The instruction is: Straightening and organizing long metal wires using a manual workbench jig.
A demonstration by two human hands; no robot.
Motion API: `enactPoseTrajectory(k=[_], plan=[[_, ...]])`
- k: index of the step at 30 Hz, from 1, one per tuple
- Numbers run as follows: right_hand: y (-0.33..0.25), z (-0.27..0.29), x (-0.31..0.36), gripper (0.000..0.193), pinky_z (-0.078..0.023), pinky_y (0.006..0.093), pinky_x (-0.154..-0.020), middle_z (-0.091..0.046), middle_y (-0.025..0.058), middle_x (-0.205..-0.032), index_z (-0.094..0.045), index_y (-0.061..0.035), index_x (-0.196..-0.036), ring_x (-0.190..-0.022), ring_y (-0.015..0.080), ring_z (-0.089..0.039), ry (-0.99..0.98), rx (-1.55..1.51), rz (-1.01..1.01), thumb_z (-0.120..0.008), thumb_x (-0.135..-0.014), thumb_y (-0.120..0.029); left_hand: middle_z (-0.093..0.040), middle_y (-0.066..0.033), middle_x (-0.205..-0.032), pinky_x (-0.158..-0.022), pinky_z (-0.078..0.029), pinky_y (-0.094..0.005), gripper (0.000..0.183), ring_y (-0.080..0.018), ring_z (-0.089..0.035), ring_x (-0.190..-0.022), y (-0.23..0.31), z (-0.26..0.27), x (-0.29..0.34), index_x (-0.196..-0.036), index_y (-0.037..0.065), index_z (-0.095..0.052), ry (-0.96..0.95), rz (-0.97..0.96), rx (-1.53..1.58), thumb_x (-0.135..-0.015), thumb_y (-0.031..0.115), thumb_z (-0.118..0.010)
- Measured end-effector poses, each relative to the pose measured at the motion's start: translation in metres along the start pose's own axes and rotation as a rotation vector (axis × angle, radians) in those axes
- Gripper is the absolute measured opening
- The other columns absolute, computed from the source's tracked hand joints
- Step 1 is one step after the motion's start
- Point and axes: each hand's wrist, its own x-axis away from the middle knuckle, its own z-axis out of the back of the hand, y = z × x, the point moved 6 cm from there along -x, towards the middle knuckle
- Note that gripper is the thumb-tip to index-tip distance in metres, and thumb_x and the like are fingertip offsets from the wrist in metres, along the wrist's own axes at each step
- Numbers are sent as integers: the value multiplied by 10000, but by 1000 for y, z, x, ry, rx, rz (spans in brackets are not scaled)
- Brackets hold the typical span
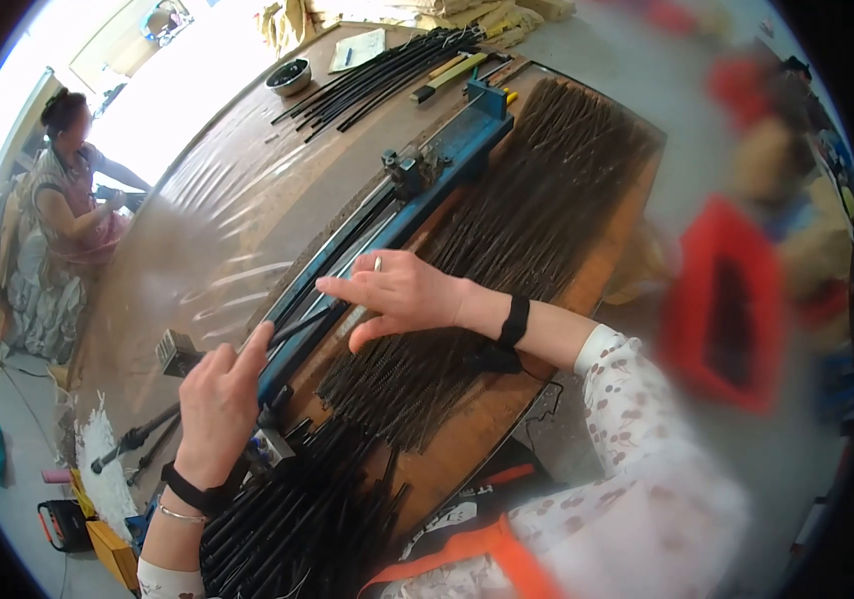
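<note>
My left hand [219, 407] is closed around a slim black rod [297, 326]. One end of the rod points at the long blue rail fixture [452, 180], while a dark length sticks out behind the hand at lower left. My right hand [402, 297] hovers over the rail with its index finger stretched out and its thumb apart; nothing shows in it. Farther up the rail sits a metal clamp block [407, 172]. To the right of the rail lies a wide layer of thin dark twisted rods [547, 200]. Below my hands is a pile of black tubes [297, 509].
Plastic sheeting covers the table [217, 230]. At its far end are more black rods [387, 85], a bowl [289, 77] and a paper pad [358, 50]. Another person [77, 190] sits at the left. A red container [731, 304] stands right of the table.
</note>
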Motion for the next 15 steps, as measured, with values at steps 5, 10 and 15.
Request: enactPoseTrajectory(k=[5, 10, 15], plan=[[3, -27, 12, 437, -527, 340, -587, -620, 22, -703, -648, -87, -1250, -676, 205, -646, -278, 151, -273, -737, -873, -290, -486, -78, -711, -614, -452, -388, 426, -254, -554, -679, -25, 12, 38, -1247, 156, -673, 45, 72, -140, -841, 28, -687], [-25, -43, -14, 376, -501, 331, -548, -598, 28, -673, -679, -106, -1212, -594, 194, -612, -169, -101, -247, -737, -877, -267, -465, -51, -702, -609, -433, -367, 428, -231, -511, -659, -30, 29, 73, -1213, 174, -701, 128, 45, -242, -804, 48, -721], [-78, -93, -20, 378, -466, 294, -480, -587, 44, -659, -683, -97, -1223, -552, 167, -588, -104, -69, -146, -747, -874, -225, -465, -56, -715, -588, -430, -382, 399, -233, -502, -655, -26, 24, 94, -1173, 158, -717, 108, 14, -177, -789, 54, -735]])
